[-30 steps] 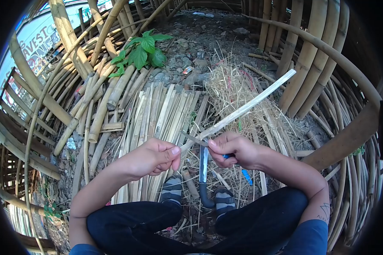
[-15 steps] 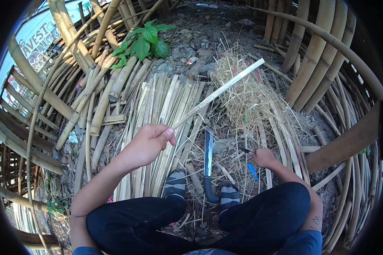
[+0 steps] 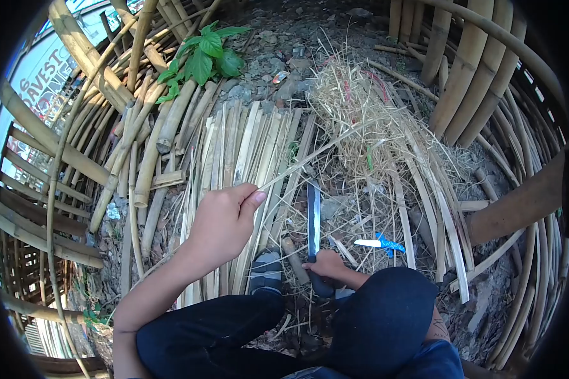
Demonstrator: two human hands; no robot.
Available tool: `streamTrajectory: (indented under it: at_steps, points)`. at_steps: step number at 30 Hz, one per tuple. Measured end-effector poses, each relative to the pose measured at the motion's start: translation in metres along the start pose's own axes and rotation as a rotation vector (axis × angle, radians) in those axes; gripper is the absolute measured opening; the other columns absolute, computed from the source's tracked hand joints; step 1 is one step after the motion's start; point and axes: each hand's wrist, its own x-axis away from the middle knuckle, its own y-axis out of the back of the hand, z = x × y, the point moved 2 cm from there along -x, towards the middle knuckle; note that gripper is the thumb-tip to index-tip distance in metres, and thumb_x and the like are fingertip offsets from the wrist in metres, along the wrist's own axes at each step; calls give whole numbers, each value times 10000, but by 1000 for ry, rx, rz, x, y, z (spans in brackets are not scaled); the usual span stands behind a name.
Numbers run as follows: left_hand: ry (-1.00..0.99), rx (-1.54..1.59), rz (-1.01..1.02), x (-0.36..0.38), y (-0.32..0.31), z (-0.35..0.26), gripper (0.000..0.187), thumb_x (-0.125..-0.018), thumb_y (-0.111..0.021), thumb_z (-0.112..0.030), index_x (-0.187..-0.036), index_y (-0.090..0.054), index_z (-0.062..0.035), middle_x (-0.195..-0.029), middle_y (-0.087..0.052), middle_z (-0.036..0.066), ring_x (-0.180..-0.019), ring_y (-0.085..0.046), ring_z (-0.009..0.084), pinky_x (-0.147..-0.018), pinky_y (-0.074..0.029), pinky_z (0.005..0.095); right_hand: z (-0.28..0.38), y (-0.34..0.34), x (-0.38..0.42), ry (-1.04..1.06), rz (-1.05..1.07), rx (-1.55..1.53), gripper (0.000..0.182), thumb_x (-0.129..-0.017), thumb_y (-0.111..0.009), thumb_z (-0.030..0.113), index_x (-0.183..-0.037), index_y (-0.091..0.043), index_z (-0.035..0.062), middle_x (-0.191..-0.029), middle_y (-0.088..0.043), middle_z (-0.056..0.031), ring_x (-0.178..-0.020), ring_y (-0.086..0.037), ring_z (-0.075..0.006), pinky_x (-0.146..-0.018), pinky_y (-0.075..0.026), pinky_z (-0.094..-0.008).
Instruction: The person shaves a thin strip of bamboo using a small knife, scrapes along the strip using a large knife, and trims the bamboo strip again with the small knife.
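Note:
My left hand [image 3: 224,221] pinches one end of a thin bamboo strip [image 3: 310,158], which slants up and to the right over the pile. Down by my feet, my right hand [image 3: 329,265] is closed around the dark handle of a machete [image 3: 313,218]; its blade points away from me. A small knife [image 3: 367,243] with a bright blade lies on the ground right of the machete, its other end at a bright blue piece [image 3: 392,245]. Split bamboo strips [image 3: 250,145] lie side by side beyond my left hand.
Straw-like shavings [image 3: 351,107] are heaped on more strips at the right. Bamboo poles [image 3: 152,155] and a leafy plant [image 3: 208,54] stand at the left. Thick bamboo posts [image 3: 480,76] rise at the right. A sandal [image 3: 265,271] shows by my left knee.
My right hand has let go of the small knife, moved left toward me and closed on the machete handle. The strip in my left hand has dipped lower.

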Motion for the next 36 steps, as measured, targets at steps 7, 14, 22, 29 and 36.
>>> streamTrajectory:
  at_steps: [7,14,22,29,36]
  points:
    - [43,-75,19,-1,3,17,241,-940,-521,-176,-959,-635,35,-558,-495,188,-483,-484,283,-527,-395,372,-9,-19,-3,14,-184,-253,389,-816,-638,360,-774,-657,-27,-741,-660,-193,-647,-674,-281,-584,-531,-375]
    - [91,-128,71,1,0,48,242,-951,-482,-153,-905,-607,50,-590,-495,218,-537,-477,351,-574,-401,406,-22,57,48,-143,20,-1157,383,-868,-637,369,-802,-478,27,-586,-454,-12,-454,-450,-107,-378,-402,-280]
    - [310,-36,235,-1,-46,121,246,-943,-455,-133,-963,-571,82,-720,-591,275,-730,-588,441,-709,-443,471,-50,77,117,-20,-211,-999,373,-910,-600,352,-931,-517,-11,-584,-482,-5,-425,-461,-84,-384,-393,-251]
    - [647,341,752,9,-103,128,214,-971,-455,-156,-890,-590,-11,-626,-547,27,-500,-446,73,-451,-349,226,-38,61,100,402,-225,-647,482,-914,-569,395,-1071,-526,-58,-596,-567,-138,-510,-581,-226,-515,-463,-363]
    - [872,424,764,2,-158,140,156,-903,-488,-49,-848,-597,48,-652,-603,104,-457,-460,81,-379,-344,217,-2,34,56,471,-87,-482,540,-945,-481,447,-943,-517,-91,-584,-568,-191,-562,-603,-360,-572,-482,-442]
